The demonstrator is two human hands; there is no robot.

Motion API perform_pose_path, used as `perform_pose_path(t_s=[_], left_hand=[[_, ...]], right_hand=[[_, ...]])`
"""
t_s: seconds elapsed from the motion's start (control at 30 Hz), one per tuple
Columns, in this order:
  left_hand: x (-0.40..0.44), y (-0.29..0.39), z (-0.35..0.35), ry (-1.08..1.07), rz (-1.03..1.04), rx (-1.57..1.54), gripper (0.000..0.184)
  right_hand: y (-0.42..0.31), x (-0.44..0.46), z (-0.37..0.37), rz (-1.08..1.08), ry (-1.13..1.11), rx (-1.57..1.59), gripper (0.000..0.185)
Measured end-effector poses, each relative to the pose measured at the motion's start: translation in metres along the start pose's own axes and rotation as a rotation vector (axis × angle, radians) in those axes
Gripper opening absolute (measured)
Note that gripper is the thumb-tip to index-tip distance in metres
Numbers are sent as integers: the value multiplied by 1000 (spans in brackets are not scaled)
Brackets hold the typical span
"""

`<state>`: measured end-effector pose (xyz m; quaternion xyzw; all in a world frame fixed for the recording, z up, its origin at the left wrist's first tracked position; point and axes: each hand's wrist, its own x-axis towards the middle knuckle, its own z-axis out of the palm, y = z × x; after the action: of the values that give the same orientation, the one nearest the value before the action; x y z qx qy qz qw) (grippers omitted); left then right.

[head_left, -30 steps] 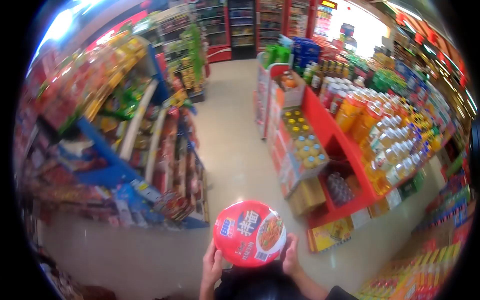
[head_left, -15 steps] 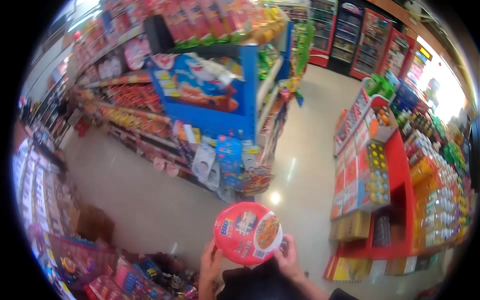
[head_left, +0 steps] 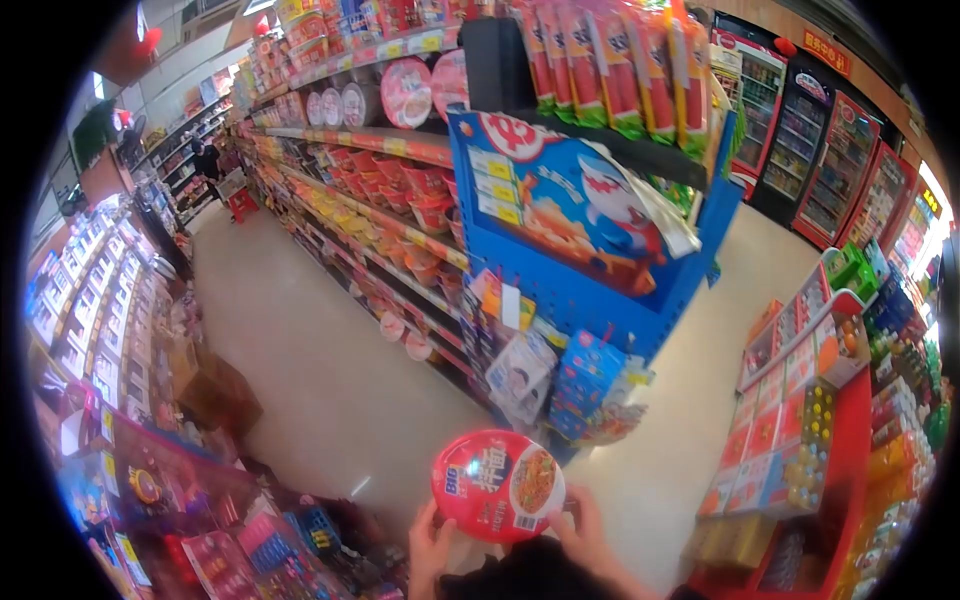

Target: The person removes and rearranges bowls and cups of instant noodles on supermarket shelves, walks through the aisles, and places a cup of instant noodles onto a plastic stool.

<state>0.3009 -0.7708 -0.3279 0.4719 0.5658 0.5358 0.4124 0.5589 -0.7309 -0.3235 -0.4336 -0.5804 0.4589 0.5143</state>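
A round red noodle bowl, with a picture of noodles on its lid, is held at the bottom centre. My left hand grips its left side, the thumb near the rim. Fingers of my right hand are closed round its right side. The lid faces up towards the camera. The undersides of both hands' grip are hidden behind the bowl.
A blue shelf end with hanging packets stands ahead. Shelves of noodle bowls run back along the left aisle. A cardboard box lies on the floor at left. Stacked cartons and fridges are at right. Far off is a person.
The view has swung left, so the blue shelf end and the drinks display now lie further right and the left aisle shows. Both hands still hold the bowl, now slightly lower in view.
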Motion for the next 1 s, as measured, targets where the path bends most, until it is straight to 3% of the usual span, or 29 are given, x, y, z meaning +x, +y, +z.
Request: perform_pose_path(t_s=[0.17,0.3,0.33,0.43,0.53,0.7,0.8,1.0], left_hand=[[75,9,-29,27,-6,106,49],[144,26,-53,38,20,-28,48],[161,39,-56,43,-93,-128,47],[223,36,-74,36,28,-10,48],[275,39,-91,36,24,-17,49],[344,81,-114,120,135,-49,51],[389,111,-126,36,246,-111,52],[515,156,-142,-13,419,-55,52]], right_hand=[[9,76,36,-89,-49,57,55],[2,141,65,-156,-76,0,57],[-8,158,71,-204,-70,-18,58],[-33,213,95,-342,-26,-76,58],[-44,255,113,-435,2,-175,56],[-65,321,154,-415,11,0,60],[-90,364,169,-504,26,-44,61],[-116,462,209,-466,112,146,57]])
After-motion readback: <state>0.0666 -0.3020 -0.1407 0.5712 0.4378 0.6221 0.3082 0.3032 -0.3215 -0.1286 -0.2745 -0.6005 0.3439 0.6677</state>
